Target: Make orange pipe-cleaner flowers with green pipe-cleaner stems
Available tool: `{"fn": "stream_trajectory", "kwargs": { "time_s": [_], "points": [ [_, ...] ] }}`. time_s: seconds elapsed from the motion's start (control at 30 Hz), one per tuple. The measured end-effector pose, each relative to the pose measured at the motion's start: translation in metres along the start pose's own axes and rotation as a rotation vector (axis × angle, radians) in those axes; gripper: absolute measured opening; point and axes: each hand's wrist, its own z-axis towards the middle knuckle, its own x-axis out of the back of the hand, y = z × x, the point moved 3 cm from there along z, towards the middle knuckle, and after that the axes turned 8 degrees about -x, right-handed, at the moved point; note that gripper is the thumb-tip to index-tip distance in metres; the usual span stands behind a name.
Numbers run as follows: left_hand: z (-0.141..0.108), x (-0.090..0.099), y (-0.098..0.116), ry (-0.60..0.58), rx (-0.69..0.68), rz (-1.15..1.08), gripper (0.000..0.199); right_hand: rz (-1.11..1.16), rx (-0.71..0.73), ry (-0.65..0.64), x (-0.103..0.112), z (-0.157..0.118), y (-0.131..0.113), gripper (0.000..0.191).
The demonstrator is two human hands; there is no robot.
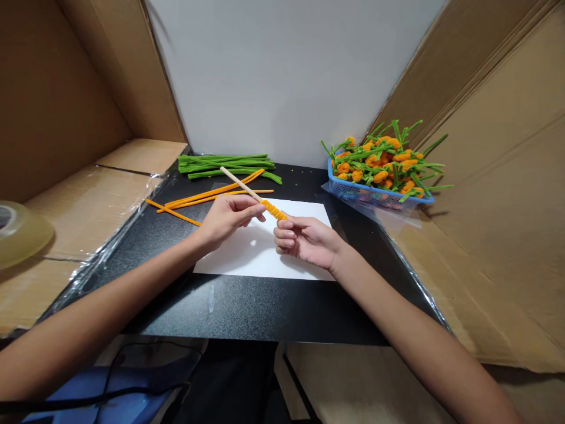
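My left hand (227, 217) grips a thin wooden dowel (241, 184) near its middle, with the dowel's far end pointing up and left. An orange pipe cleaner coil (273, 209) is wound tightly around the dowel's lower end. My right hand (309, 240) pinches that coil between thumb and fingers. Both hands hover above a white paper sheet (260, 259). Loose orange pipe cleaners (212, 198) lie just beyond my left hand, and a bundle of green pipe cleaners (227, 166) lies behind them.
A blue plastic basket (371, 193) at back right is heaped with orange-and-green pipe cleaner flowers (379, 162). The black table (247, 309) has cardboard walls on both sides and a pale wall behind. A tape roll (17, 232) sits on the cardboard at left.
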Motion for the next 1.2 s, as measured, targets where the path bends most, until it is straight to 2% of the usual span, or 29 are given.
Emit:
{"fn": "stream_trajectory", "kwargs": {
  "time_s": [0.13,0.2,0.4,0.6,0.67,0.73,0.87,0.93,1.03,1.2],
  "points": [
    [-0.001,-0.002,-0.004,-0.002,0.062,-0.092,0.038,-0.079,0.012,-0.003,-0.001,0.002,0.002,0.037],
    [-0.001,-0.001,-0.006,0.011,0.069,-0.098,0.038,-0.105,0.075,0.043,0.000,0.004,0.004,0.036],
    [-0.001,0.003,-0.007,0.085,0.090,-0.084,0.034,-0.259,0.327,0.337,0.005,0.004,0.003,0.050],
    [-0.001,0.000,-0.007,0.089,0.112,-0.109,0.034,-0.571,0.686,0.598,-0.001,-0.006,-0.005,0.036],
    [-0.001,0.000,-0.007,0.077,0.112,-0.110,0.034,-0.581,0.704,0.619,-0.001,-0.008,-0.006,0.029],
    [-0.001,0.000,-0.006,0.056,0.092,-0.086,0.034,-0.470,0.621,0.553,0.002,-0.006,-0.006,0.030],
    [-0.002,0.001,0.001,-0.017,-0.027,-0.024,0.032,-0.171,0.306,0.244,0.006,0.000,-0.003,0.034],
    [-0.002,0.002,0.005,-0.046,-0.076,-0.016,0.033,-0.066,0.213,0.127,0.005,0.001,0.000,0.031],
    [-0.001,0.004,0.010,-0.062,-0.104,-0.002,0.034,-0.017,0.194,0.046,0.003,0.003,0.003,0.025],
    [0.000,0.005,0.005,-0.103,-0.068,-0.032,0.034,-0.032,0.219,0.016,-0.002,0.004,0.005,0.023]
  ]
}}
